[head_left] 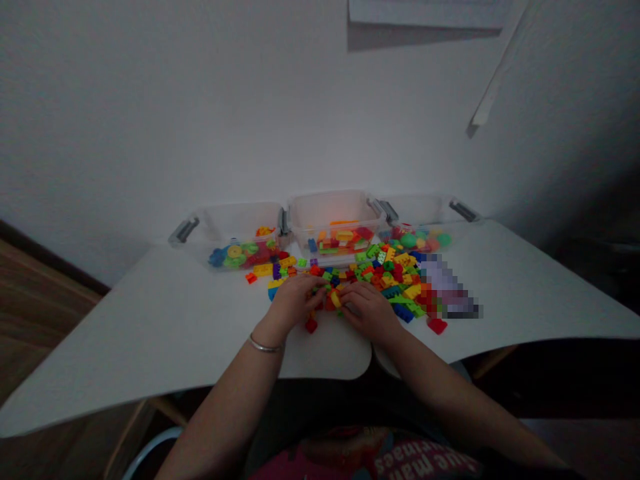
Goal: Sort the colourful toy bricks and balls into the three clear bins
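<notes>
My left hand (296, 301), with a bangle at the wrist, reaches into a pile of colourful toy bricks (395, 270). Its fingers are curled down, and what they pinch is too small and dim to make out. Close beside it, my right hand (369, 308) pinches a yellow toy brick (335, 298) between thumb and fingers. Red and green bricks lie right around the fingertips of both hands. A red brick (311, 325) rests on the table just below my left hand.
Along the wall stand three clear bins: the left bin (240, 217), the middle bin (333, 203) and the right bin (425, 207), each with coloured pieces inside. A blurred-out flat item (450, 287) lies right of the pile on the white table (165, 320).
</notes>
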`<action>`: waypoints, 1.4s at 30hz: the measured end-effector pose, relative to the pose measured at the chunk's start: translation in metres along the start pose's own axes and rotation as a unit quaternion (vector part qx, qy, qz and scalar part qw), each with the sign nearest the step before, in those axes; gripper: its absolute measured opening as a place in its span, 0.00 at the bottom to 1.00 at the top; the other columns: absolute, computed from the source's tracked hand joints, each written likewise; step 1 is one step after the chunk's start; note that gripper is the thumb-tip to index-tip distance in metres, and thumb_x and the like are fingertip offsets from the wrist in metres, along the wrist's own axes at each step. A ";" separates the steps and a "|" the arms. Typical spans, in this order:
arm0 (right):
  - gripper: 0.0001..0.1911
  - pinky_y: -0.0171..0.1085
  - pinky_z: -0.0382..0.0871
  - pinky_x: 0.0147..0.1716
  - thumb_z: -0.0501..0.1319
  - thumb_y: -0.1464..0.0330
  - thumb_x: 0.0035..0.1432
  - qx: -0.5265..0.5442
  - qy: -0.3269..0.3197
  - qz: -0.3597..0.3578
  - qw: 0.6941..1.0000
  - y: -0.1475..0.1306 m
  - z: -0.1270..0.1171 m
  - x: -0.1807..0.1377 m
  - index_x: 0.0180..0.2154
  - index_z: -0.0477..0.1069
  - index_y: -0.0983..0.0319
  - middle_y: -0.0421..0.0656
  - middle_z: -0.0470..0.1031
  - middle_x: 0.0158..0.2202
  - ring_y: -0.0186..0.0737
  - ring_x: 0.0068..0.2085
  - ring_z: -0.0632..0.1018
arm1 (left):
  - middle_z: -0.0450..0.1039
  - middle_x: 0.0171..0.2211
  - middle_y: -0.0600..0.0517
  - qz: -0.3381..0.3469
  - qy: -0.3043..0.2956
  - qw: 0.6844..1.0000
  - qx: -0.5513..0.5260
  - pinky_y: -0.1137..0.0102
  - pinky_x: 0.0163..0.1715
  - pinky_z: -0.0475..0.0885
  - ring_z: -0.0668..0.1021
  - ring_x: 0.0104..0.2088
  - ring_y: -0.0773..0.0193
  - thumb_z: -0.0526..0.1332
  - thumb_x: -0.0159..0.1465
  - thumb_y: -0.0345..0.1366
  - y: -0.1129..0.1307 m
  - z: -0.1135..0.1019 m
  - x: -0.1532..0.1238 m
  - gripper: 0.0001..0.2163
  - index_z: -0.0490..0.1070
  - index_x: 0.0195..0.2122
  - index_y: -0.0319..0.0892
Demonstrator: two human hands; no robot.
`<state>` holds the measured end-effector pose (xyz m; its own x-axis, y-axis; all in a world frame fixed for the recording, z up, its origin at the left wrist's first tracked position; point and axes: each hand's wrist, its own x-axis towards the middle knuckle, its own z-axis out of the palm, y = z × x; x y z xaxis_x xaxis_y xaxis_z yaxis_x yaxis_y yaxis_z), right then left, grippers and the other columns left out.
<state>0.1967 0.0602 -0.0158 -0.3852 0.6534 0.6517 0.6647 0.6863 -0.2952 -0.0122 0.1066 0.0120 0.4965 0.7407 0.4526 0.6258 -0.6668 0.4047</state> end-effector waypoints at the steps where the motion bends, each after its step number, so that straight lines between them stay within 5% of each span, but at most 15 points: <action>1: 0.05 0.46 0.72 0.48 0.59 0.72 0.59 0.002 0.003 0.007 1.000 0.000 -0.001 0.000 0.35 0.72 0.58 0.46 0.78 0.41 0.43 0.45 0.77 | 0.79 0.37 0.49 -0.008 0.019 1.000 -0.011 0.64 0.41 0.75 0.79 0.37 0.60 0.59 0.63 0.34 -0.001 0.000 -0.001 0.08 0.76 0.41 0.45; 5: 0.04 0.46 0.72 0.47 0.59 0.73 0.57 0.008 0.019 0.027 0.999 -0.001 -0.003 0.000 0.33 0.71 0.59 0.47 0.77 0.44 0.45 0.47 0.76 | 0.79 0.37 0.49 -0.080 0.160 0.980 -0.093 0.66 0.41 0.75 0.79 0.38 0.62 0.57 0.64 0.38 -0.008 -0.008 0.000 0.09 0.75 0.41 0.44; 8: 0.04 0.47 0.71 0.48 0.59 0.73 0.58 0.011 0.023 0.027 0.999 -0.001 -0.004 0.000 0.34 0.71 0.59 0.48 0.77 0.45 0.45 0.48 0.76 | 0.79 0.37 0.48 -0.147 0.304 0.930 -0.142 0.68 0.39 0.75 0.79 0.36 0.62 0.55 0.65 0.41 -0.015 -0.024 0.007 0.12 0.74 0.41 0.41; 12: 0.04 0.47 0.71 0.49 0.59 0.73 0.58 0.020 0.018 0.017 0.999 0.000 -0.004 -0.001 0.33 0.70 0.58 0.47 0.77 0.46 0.45 0.48 0.76 | 0.78 0.38 0.48 -0.201 0.411 0.885 -0.090 0.69 0.41 0.73 0.79 0.38 0.64 0.54 0.65 0.42 -0.029 -0.056 0.021 0.13 0.73 0.41 0.39; 17: 0.04 0.47 0.71 0.49 0.59 0.74 0.57 0.022 0.013 0.014 1.000 0.000 -0.005 -0.001 0.32 0.68 0.58 0.47 0.77 0.46 0.45 0.49 0.76 | 0.78 0.38 0.45 -0.241 0.335 0.901 0.134 0.60 0.46 0.70 0.77 0.41 0.55 0.54 0.63 0.38 -0.048 -0.081 0.031 0.13 0.75 0.40 0.41; 23: 0.04 0.47 0.71 0.49 0.59 0.74 0.57 0.025 0.008 0.006 1.000 0.002 -0.004 -0.003 0.32 0.68 0.59 0.48 0.78 0.45 0.45 0.48 0.76 | 0.74 0.37 0.41 -0.194 0.249 0.908 0.274 0.51 0.58 0.58 0.75 0.44 0.50 0.51 0.64 0.36 -0.057 -0.067 0.029 0.14 0.75 0.38 0.39; 36: 0.03 0.47 0.70 0.48 0.59 0.73 0.57 0.011 0.023 0.034 0.999 0.001 -0.005 -0.001 0.34 0.70 0.59 0.47 0.78 0.45 0.45 0.47 0.77 | 0.72 0.52 0.42 -0.156 0.252 0.924 0.240 0.47 0.63 0.49 0.66 0.60 0.47 0.54 0.62 0.35 -0.057 -0.057 0.020 0.17 0.70 0.51 0.40; 42: 0.03 0.47 0.70 0.47 0.60 0.71 0.57 0.002 0.057 0.056 0.997 0.002 -0.002 -0.002 0.36 0.68 0.59 0.47 0.78 0.44 0.46 0.46 0.77 | 0.75 0.47 0.43 -0.048 0.152 0.974 0.161 0.54 0.54 0.66 0.73 0.51 0.51 0.55 0.64 0.39 -0.009 -0.053 0.029 0.15 0.72 0.50 0.41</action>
<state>0.2002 0.0590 -0.0161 -0.2337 0.6857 0.6894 0.6974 0.6123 -0.3726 -0.0355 0.1300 0.0640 0.2549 0.7073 0.6594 0.8410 -0.4987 0.2099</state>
